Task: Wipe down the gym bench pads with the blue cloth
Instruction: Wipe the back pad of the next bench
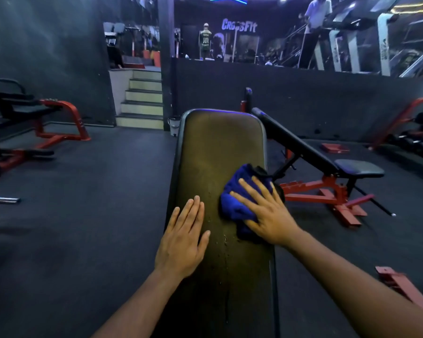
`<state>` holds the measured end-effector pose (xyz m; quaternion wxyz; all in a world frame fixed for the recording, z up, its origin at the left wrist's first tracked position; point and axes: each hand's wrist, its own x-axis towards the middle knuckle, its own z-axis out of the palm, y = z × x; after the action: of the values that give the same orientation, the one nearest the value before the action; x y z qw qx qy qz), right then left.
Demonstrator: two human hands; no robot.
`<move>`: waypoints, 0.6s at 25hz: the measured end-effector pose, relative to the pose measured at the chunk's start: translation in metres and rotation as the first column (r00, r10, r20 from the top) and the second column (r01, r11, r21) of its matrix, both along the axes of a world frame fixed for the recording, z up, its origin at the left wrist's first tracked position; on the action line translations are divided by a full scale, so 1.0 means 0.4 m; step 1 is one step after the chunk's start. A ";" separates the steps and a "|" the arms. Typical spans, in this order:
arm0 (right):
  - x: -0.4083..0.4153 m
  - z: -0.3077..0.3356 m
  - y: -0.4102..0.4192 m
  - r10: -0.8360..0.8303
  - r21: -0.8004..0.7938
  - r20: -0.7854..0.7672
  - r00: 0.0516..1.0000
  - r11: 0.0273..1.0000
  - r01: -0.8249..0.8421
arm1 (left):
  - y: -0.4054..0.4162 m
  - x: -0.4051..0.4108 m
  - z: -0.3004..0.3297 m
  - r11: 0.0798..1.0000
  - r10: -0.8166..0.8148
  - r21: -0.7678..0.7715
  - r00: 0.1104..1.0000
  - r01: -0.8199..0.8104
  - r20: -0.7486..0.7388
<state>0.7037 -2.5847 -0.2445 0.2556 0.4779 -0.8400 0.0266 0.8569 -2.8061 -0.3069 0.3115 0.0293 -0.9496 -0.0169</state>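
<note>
The right hand [266,213] lay flat with its fingers straight and spread, pressing down on the crumpled blue cloth [239,201], which sat bunched on the right side of the long dark padded bench pad [217,147], close to its right edge. Part of the cloth stuck out beyond the fingertips toward the far end of the pad, and a darker fold showed at its upper right corner. The left hand [183,240] rested palm down on the left side of the same pad, fingers straight and held together, thumb apart toward the middle; it held nothing. Between the two hands, small wet drops [224,240] speckled the pad's surface and trailed toward the near end. The pad ran away from the person to a rounded far end with a pale trim. Just right of it stood a second black adjustable bench with a red metal frame [327,172], its backrest tilted and its seat flat, on the dark rubber floor [83,215]. At the left stood a red and black weight machine [34,125], and a chrome bar end [3,199] lay on the floor nearby. Pale steps [142,98] rose behind, beside a small white bucket [174,125]. On the raised level beyond, a person stood on a treadmill [340,45] at upper right.
</note>
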 end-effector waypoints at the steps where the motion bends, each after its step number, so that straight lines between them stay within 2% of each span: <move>1: -0.036 0.023 -0.002 -0.035 -0.035 0.034 0.999 0.999 0.037 | -0.002 -0.003 -0.011 1.000 0.006 -0.004 1.000 -0.006 0.000; 4: -0.126 0.139 -0.120 -0.201 -0.196 0.171 0.964 0.952 0.233 | -0.009 -0.009 -0.023 1.000 0.003 0.024 1.000 -0.002 -0.019; 6: -0.141 0.187 -0.211 -0.277 -0.233 0.194 0.941 0.919 0.319 | -0.008 -0.007 -0.021 0.999 -0.003 0.031 1.000 0.004 -0.026; 8: -0.101 0.164 -0.257 -0.247 -0.219 0.128 0.960 0.937 0.271 | -0.006 -0.003 -0.019 0.999 -0.007 0.037 0.999 0.009 -0.041; 11: 0.005 0.052 -0.192 -0.075 -0.129 0.013 0.997 0.989 0.077 | -0.003 0.000 -0.011 0.998 -0.032 0.044 0.999 0.033 -0.035; 13: 0.027 0.004 -0.108 -0.009 -0.079 0.009 1.000 0.997 0.010 | -0.003 0.000 -0.014 0.999 -0.021 0.050 1.000 0.022 -0.019; 15: -0.008 0.024 -0.058 -0.007 -0.092 0.030 1.000 0.996 0.010 | -0.006 0.002 -0.019 0.999 -0.016 0.048 1.000 0.017 -0.012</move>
<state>0.7005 -2.6080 -0.2348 0.2649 0.4617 -0.8436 0.0714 0.8575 -2.8087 -0.3145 0.3162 0.0289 -0.9473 -0.0427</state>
